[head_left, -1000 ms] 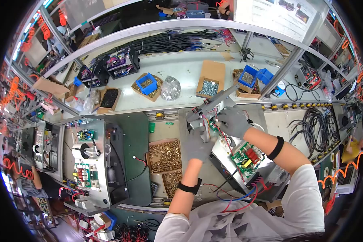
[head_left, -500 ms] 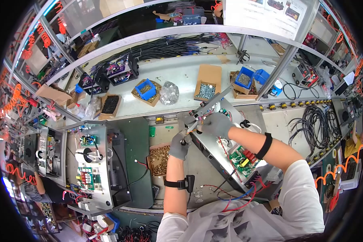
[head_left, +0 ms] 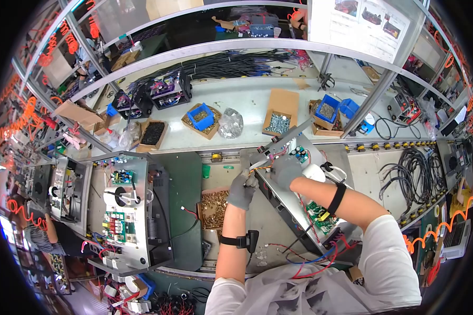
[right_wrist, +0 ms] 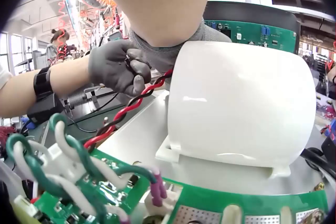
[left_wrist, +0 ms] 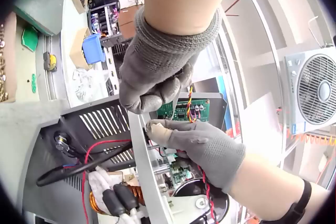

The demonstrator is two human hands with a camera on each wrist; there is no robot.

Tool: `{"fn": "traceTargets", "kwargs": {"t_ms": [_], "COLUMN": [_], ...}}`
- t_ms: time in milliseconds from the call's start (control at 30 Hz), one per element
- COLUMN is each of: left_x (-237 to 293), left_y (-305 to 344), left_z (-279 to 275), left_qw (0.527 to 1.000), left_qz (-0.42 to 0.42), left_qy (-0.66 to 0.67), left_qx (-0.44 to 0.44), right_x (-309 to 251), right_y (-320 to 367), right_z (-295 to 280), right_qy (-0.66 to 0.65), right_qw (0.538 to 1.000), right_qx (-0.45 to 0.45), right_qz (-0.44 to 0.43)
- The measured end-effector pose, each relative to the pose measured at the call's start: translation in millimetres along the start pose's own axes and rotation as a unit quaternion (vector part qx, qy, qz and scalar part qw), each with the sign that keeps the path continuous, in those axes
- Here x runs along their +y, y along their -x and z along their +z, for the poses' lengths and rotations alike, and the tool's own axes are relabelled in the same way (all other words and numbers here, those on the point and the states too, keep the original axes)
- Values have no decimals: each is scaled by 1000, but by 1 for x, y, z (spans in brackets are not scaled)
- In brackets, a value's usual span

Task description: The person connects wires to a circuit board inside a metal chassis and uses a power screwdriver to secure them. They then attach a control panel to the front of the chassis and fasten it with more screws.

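Grey gloves cover both hands. My left hand [head_left: 242, 193] is off the chassis's left side, its fingers curled; in the left wrist view it pinches a thin pale strip [left_wrist: 176, 102]. Close by, my right hand [head_left: 288, 173] grips thin coloured wires [head_left: 260, 168] at the grey upright panel [head_left: 286, 140], its fingertips right at the panel's edge. A tan covering shows on one right fingertip [left_wrist: 159, 133]. The open metal chassis [head_left: 284, 197] lies slanted, with green circuit boards [head_left: 323, 216] and a white rounded part [right_wrist: 239, 103]. Red and black twisted wires [right_wrist: 123, 111] run beneath my right wrist.
A second open chassis [head_left: 129, 210] stands left, beside a dark green panel [head_left: 184, 210]. Brass fittings fill a tray [head_left: 214, 209] near my left forearm. Boxes of screws [head_left: 278, 122] and blue bins [head_left: 327, 107] line the rear shelf. Black cables [head_left: 412, 170] lie coiled right.
My left hand has left the chassis, moving left and down, and its fingers are now curled. My right hand has shifted a little left and down along the panel.
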State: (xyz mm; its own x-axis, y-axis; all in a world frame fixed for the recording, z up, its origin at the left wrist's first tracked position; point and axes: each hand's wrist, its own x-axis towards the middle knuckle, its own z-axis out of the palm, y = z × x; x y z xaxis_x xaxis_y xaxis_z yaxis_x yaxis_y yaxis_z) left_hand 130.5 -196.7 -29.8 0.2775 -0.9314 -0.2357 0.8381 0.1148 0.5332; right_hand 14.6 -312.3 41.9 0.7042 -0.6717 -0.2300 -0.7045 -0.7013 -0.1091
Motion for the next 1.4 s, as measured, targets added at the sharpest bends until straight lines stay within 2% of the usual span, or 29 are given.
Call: {"fn": "traceTargets", "kwargs": {"t_ms": [67,133,200,233,267,300,433,500,533,600,633,667,700,733,800,833,867,900,933,967,1000,1033,1100,1167,1200,1267,1333,1367,1400], "left_x": [-4,-8,-9,-10,-10,-9,-9,-5,-5,-10,-20,-24,-28,-40,-46,-48,-50,-51,-52,-50,-48,-47,-47,-51,-49,-42,-38,-39,-40], "left_y": [-2,-1,0,1,2,4,7,11,16,13,9,8,8,1,0,-2,-4,-5,-5,-3,1,1,0,-6,-4,-2,-1,-2,-6], "left_z": [0,-1,-4,-6,-6,-6,-9,6,16,15,7,9,11,5,14,18,20,21,21,27,36,42,46,45,52,64,67,68,69], "left_qw": [994,993,990,989,985,985,984,982,998,976,976,957,926,899,903,905,906,868,823,770,765,765,764,779,774,767,731,730,721], "left_qz": [-27,-35,-43,-48,-52,-49,-53,-51,-16,47,45,63,80,113,119,127,125,155,185,212,165,163,163,170,154,138,87,84,103], "left_qy": [78,102,125,141,157,159,151,159,31,-211,-212,-279,-342,-362,-339,-312,-315,-397,-475,-549,-563,-565,-552,-527,-536,-548,-625,-626,-618], "left_qx": [68,53,39,-1,-42,-42,-73,-83,-56,-15,-22,59,139,218,236,262,254,254,251,248,266,263,292,294,299,303,259,260,297], "right_x": [2,3,5,7,7,8,38,45,47,53,56,55,55,54,46,48,53,54,55,55,56,57,55,50,50,51,57,60,62], "right_y": [2,7,16,20,25,29,28,29,27,17,11,7,4,0,-1,-5,-12,-14,-16,-16,-17,-18,-13,-9,-5,0,-2,-6,-10], "right_z": [-1,0,5,5,-2,-6,1,-9,-16,-12,-9,-12,-17,-22,-42,-37,-25,-23,-22,-17,-11,-7,-13,-18,-25,-38,-33,-28,-24], "right_qy": [18,35,38,39,-11,-60,-61,-113,-169,-179,-189,-245,-246,-308,-394,-396,-361,-325,-303,-305,-285,-265,-310,-350,-404,-438,-471,-502,-532], "right_qw": [1000,999,990,990,987,979,968,956,947,933,918,897,894,883,846,842,863,882,895,892,901,910,902,870,847,840,832,817,802], "right_qx": [7,13,137,136,163,189,232,231,197,230,259,249,254,208,141,146,156,164,132,133,144,155,130,190,184,150,113,115,119], "right_qz": [-11,-24,-23,-25,7,39,74,141,187,212,234,269,274,286,331,336,317,298,301,307,294,279,271,291,294,282,269,259,246]}}
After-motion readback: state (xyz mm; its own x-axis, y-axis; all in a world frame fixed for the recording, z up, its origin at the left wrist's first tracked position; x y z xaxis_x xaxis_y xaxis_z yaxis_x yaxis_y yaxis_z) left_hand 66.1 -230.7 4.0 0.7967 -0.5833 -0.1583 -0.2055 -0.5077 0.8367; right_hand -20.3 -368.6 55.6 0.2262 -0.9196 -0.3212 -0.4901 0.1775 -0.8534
